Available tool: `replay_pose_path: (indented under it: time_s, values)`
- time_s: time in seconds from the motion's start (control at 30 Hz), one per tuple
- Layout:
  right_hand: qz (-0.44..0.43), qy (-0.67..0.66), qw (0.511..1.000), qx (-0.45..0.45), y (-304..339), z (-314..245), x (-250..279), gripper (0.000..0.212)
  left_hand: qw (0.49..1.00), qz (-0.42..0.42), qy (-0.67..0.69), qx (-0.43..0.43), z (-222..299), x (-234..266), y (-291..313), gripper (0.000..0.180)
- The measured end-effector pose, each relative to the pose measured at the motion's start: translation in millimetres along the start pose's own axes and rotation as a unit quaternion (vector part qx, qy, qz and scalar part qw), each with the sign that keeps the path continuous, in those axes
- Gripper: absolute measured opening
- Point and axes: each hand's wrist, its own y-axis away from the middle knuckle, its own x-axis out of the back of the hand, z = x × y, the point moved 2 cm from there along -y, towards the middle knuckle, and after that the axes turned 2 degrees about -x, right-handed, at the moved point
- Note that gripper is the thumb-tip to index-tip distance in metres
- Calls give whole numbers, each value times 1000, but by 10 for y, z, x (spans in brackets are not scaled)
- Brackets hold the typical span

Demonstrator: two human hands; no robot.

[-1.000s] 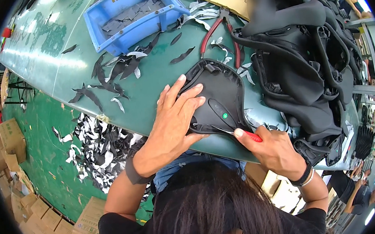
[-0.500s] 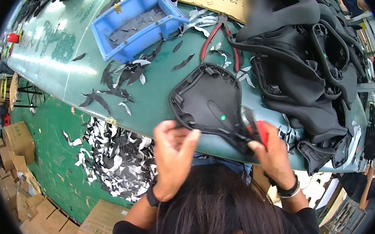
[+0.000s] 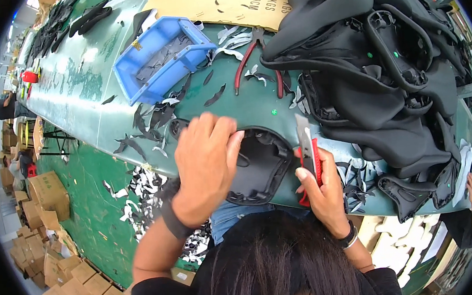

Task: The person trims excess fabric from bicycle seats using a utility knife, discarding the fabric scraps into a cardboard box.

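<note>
A black bicycle saddle [image 3: 260,170] lies underside up at the table's near edge, its narrow nose pointing left. My left hand [image 3: 206,158] is closed over the saddle's narrower part, hiding much of it; the fingertips are slightly blurred. To the right of the saddle, my right hand [image 3: 325,187] grips a red utility knife [image 3: 316,160]. Its blade is out and points away from me, apart from the saddle. Pliers with red handles [image 3: 246,63] rest on the table beyond.
A blue bin [image 3: 158,78] holding dark scraps stands at the back left, with black and white trimmings [image 3: 151,121] around it. Black saddles [image 3: 353,83] are piled at right. A cardboard sheet [image 3: 225,4] lies at the back. Scraps [image 3: 145,188] cover part of the floor.
The saddle has turned so its nose points left instead of toward me. My left hand has moved up over it. The knife has swung upright, clear of the saddle.
</note>
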Motion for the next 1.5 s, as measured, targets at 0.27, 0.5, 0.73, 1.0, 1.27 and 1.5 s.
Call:
replay_pose_path:
  time_s: [0.27, 0.5, 0.73, 1.0, 1.27, 1.5]
  values:
    - [-66, 21, 998, -2, 107, 25, -105, 42, 955, 57, 65, 283, 281, -413, 194, 24]
    - [-109, 131, 980, 99, -106, -145, 59, 44, 941, 60, 125, 308, 213, -444, 266, 19]
    - [-140, 345, 884, 282, -269, -432, 127, 59, 946, 106, 174, 252, 137, -430, 332, 18]
    - [-191, 497, 799, 280, -327, -507, 41, 58, 926, 172, 261, 212, 68, -445, 396, 17]
    - [-212, 471, 810, 277, -362, -731, -72, 59, 911, 177, 321, 189, 17, -398, 464, 17]
    - [-124, 304, 914, 238, -189, -483, 33, 56, 975, 111, 167, 91, -318, 193, 168, 42]
